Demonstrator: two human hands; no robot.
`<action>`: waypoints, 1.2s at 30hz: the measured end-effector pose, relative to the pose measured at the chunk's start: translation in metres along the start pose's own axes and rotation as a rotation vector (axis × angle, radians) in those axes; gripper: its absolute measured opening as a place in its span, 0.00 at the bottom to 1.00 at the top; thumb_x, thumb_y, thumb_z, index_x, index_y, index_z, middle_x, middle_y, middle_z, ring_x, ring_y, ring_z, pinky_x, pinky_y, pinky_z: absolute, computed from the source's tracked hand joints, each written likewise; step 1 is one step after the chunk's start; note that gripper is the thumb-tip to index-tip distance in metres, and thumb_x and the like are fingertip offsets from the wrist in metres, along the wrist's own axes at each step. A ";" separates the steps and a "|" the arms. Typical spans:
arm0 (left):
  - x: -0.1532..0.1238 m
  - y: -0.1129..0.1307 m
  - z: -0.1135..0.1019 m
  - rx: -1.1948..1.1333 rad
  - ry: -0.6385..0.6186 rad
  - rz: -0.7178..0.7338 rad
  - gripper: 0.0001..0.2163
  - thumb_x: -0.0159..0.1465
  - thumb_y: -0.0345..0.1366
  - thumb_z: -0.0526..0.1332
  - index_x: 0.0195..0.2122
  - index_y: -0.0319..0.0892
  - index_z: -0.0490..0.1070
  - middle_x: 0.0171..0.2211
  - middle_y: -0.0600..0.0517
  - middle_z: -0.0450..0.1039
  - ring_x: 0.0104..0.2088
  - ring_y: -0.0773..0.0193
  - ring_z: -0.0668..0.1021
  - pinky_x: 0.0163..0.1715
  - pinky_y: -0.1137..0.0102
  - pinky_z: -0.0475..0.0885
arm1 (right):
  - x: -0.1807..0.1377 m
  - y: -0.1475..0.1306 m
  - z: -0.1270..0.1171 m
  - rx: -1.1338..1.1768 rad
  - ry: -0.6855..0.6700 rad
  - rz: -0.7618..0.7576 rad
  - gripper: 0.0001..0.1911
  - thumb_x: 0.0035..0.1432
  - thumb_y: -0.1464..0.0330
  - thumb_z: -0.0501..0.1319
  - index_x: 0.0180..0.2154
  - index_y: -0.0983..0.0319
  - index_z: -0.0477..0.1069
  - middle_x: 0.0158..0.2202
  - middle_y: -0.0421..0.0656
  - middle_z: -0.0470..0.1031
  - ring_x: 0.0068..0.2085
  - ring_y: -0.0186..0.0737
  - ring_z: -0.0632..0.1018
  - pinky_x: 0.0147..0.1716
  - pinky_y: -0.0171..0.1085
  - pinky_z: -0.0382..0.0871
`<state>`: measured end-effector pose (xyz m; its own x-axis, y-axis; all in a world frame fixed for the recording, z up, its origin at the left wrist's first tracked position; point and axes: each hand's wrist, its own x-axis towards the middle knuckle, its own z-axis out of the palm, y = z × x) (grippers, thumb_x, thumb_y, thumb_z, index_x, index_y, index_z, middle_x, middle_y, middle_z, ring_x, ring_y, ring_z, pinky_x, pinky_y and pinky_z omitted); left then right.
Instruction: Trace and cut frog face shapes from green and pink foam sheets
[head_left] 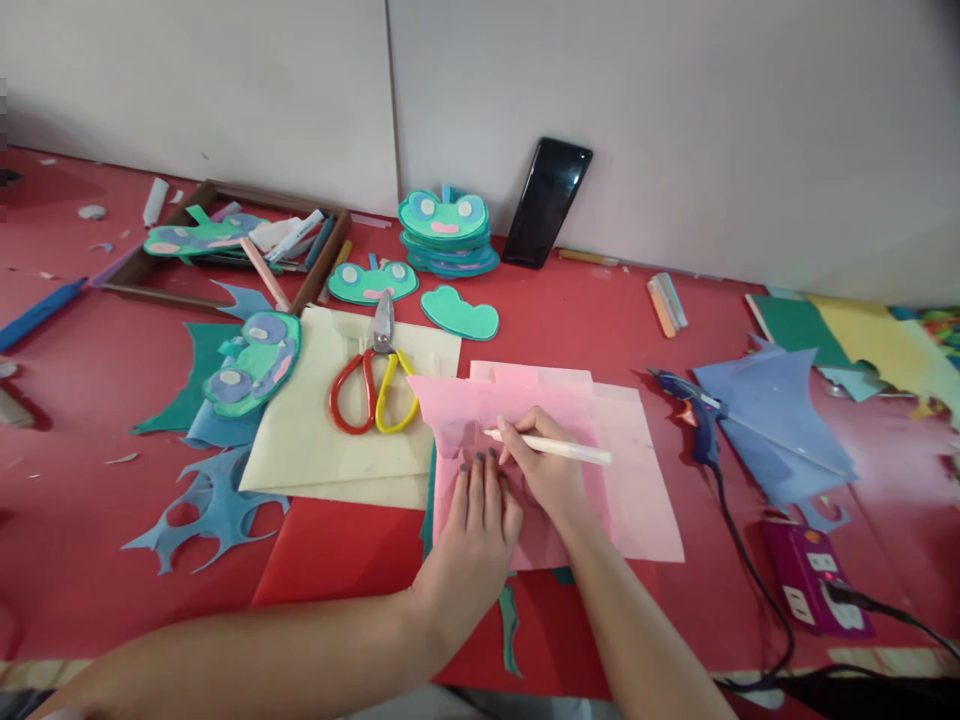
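So, 2 hands (478, 515) at pink sheets (538, 537), 1 pen (574, 449) in R hand (551, 470).

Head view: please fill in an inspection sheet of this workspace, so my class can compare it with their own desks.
Surface: red table, with small scraps scattered about.
Job's things: pink sheets, overlapping; pale pen, its tip close to them.
Clutter: scissors on cream paper; blue offcuts; wooden tray holding pens; stacked green faces.
Hands: left hand rests on the pink sheets, fingers extended; right hand grips the pale pen.
Cables: the glue gun trails a black cord towards the near edge; another lead is plugged into a purple power box.
Surroundings: phone leaning against a pale wall; other people, nothing seen.
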<state>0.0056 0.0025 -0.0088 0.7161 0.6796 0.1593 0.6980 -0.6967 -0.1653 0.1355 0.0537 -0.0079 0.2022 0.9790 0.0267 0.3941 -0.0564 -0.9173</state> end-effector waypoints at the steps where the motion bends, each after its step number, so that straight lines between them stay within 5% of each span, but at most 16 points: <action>1: 0.000 0.000 0.000 0.000 0.002 0.000 0.17 0.62 0.29 0.47 0.49 0.29 0.64 0.54 0.33 0.65 0.55 0.49 0.68 0.53 0.58 0.66 | 0.000 0.000 0.000 0.000 -0.002 0.002 0.13 0.57 0.61 0.58 0.24 0.59 0.62 0.18 0.36 0.69 0.23 0.34 0.74 0.28 0.34 0.69; 36: -0.001 0.000 0.000 0.003 -0.013 0.002 0.17 0.62 0.29 0.46 0.51 0.29 0.63 0.55 0.33 0.64 0.56 0.49 0.66 0.54 0.58 0.66 | 0.002 0.004 -0.003 0.050 -0.021 0.037 0.13 0.57 0.63 0.57 0.23 0.59 0.61 0.16 0.35 0.68 0.21 0.33 0.72 0.27 0.34 0.67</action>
<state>0.0050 0.0021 -0.0089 0.7176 0.6810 0.1460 0.6964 -0.6975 -0.1690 0.1400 0.0552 -0.0109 0.1966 0.9804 -0.0151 0.3416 -0.0829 -0.9362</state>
